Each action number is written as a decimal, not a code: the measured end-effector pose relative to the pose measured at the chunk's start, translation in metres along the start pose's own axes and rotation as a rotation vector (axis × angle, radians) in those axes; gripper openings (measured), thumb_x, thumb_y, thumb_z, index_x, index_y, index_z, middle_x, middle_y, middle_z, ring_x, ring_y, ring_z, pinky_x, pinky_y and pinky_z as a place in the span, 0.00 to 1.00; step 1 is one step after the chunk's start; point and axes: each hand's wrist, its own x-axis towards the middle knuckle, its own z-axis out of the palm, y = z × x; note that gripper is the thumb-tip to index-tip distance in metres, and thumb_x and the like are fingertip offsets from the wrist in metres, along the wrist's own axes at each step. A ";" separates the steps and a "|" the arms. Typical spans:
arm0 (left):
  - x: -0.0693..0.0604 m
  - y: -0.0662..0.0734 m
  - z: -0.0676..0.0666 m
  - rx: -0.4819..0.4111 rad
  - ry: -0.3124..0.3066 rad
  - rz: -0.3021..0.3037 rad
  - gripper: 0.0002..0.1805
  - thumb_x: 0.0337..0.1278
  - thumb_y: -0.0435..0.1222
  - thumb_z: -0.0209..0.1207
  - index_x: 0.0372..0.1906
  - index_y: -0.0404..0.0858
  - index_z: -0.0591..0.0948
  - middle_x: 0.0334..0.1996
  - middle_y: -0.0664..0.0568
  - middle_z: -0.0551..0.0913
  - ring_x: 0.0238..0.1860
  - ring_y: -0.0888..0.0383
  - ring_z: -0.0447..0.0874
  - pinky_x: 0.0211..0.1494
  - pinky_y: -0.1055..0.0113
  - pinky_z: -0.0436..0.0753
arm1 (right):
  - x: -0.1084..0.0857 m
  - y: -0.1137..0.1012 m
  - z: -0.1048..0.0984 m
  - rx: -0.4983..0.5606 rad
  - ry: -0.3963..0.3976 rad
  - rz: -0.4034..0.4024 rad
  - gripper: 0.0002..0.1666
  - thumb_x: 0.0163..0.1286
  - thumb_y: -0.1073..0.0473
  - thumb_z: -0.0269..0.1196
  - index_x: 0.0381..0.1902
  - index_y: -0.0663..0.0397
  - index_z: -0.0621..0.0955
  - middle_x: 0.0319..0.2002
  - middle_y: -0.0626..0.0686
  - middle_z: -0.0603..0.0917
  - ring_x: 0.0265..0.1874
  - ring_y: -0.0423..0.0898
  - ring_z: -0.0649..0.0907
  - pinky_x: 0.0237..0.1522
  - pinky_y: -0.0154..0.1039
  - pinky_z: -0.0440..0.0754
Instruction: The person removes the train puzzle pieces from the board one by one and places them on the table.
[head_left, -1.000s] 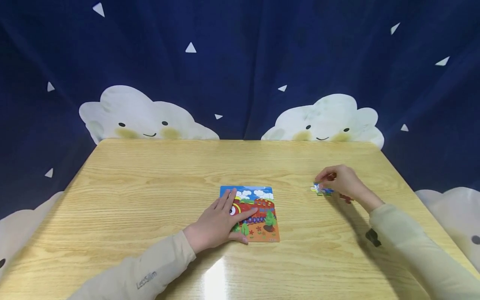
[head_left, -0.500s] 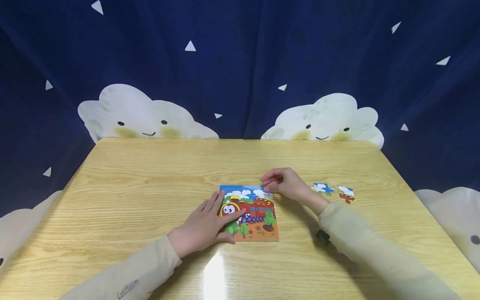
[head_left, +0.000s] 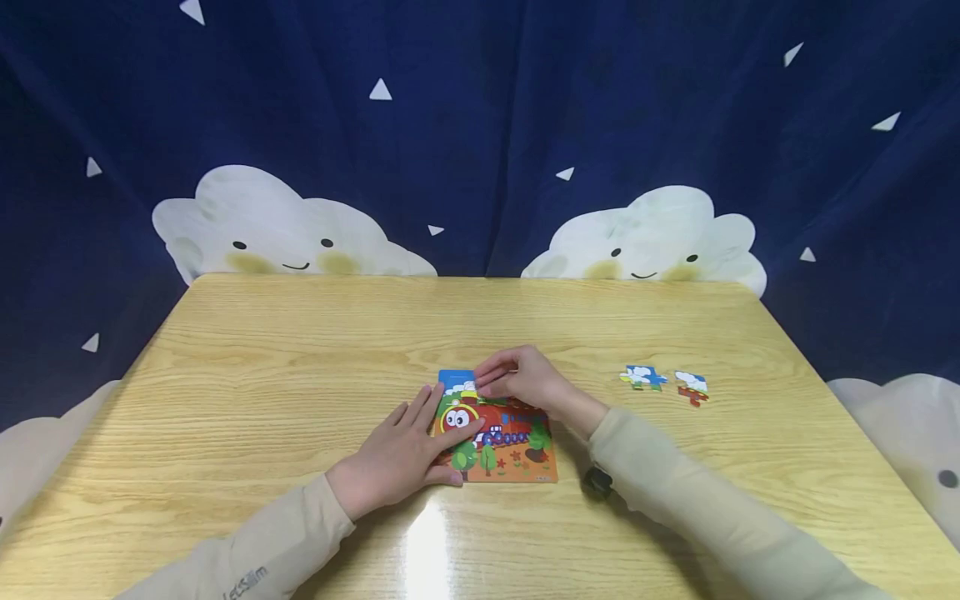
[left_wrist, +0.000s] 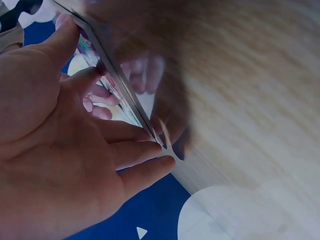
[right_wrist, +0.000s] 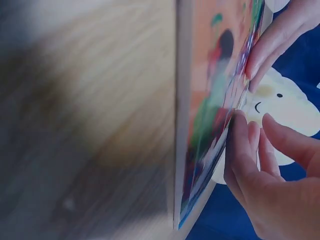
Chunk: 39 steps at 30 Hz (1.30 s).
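A square picture puzzle (head_left: 517, 461) lies on the table, showing a red cartoon train, trees and a blue sky. My left hand (head_left: 393, 454) rests on its left side with fingers spread, thumb near the lower edge. In the left wrist view, the fingers of my left hand (left_wrist: 85, 135) lie along the puzzle's edge. At the upper part of the picture, my right hand (head_left: 528, 383) touches the surface with its fingertips. The right wrist view has the thumb and index of my right hand (right_wrist: 275, 175) apart, with no piece visible between them.
Two loose jigsaw pieces lie to the right: a blue-and-white piece (head_left: 642, 377) and a white-and-red piece (head_left: 692, 387). The wooden table (head_left: 300, 333) meets a dark blue curtain (head_left: 480, 125) with clouds at its far edge.
My right hand has moved left from the loose pieces to the puzzle's upper part. Both loose pieces now show on the table. My left hand has slid slightly left, uncovering the train's face.
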 end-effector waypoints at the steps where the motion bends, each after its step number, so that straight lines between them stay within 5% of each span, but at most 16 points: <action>1: 0.000 0.000 0.000 0.001 -0.002 -0.002 0.34 0.63 0.57 0.56 0.73 0.53 0.68 0.73 0.26 0.49 0.74 0.34 0.49 0.67 0.39 0.64 | 0.000 0.000 0.001 0.003 0.003 0.002 0.14 0.61 0.72 0.67 0.47 0.70 0.83 0.39 0.60 0.87 0.40 0.49 0.87 0.43 0.36 0.83; 15: 0.001 0.000 -0.001 -0.010 -0.014 -0.008 0.34 0.62 0.56 0.56 0.73 0.53 0.68 0.73 0.26 0.49 0.73 0.33 0.50 0.67 0.40 0.64 | 0.002 -0.003 0.019 -0.124 0.137 -0.032 0.30 0.54 0.72 0.72 0.56 0.63 0.80 0.49 0.58 0.84 0.33 0.44 0.83 0.46 0.39 0.81; 24: 0.000 0.000 0.000 -0.021 -0.011 -0.003 0.34 0.63 0.55 0.56 0.73 0.52 0.68 0.73 0.26 0.48 0.73 0.33 0.49 0.67 0.39 0.63 | 0.002 -0.004 0.028 -0.274 0.150 -0.105 0.24 0.54 0.73 0.72 0.51 0.62 0.84 0.34 0.54 0.84 0.26 0.40 0.81 0.34 0.34 0.80; 32: 0.000 0.000 0.000 -0.008 -0.004 0.003 0.34 0.63 0.55 0.56 0.73 0.52 0.68 0.72 0.25 0.49 0.73 0.33 0.49 0.66 0.39 0.64 | 0.002 -0.003 0.033 -0.367 0.185 -0.172 0.22 0.51 0.71 0.75 0.47 0.59 0.85 0.40 0.54 0.79 0.25 0.40 0.80 0.34 0.35 0.80; 39: 0.001 0.000 0.000 -0.003 -0.012 -0.001 0.34 0.63 0.55 0.56 0.73 0.53 0.68 0.73 0.26 0.49 0.73 0.33 0.49 0.67 0.39 0.64 | 0.003 -0.004 0.032 -0.394 0.174 -0.187 0.21 0.53 0.69 0.75 0.45 0.55 0.84 0.34 0.52 0.78 0.22 0.40 0.76 0.26 0.32 0.75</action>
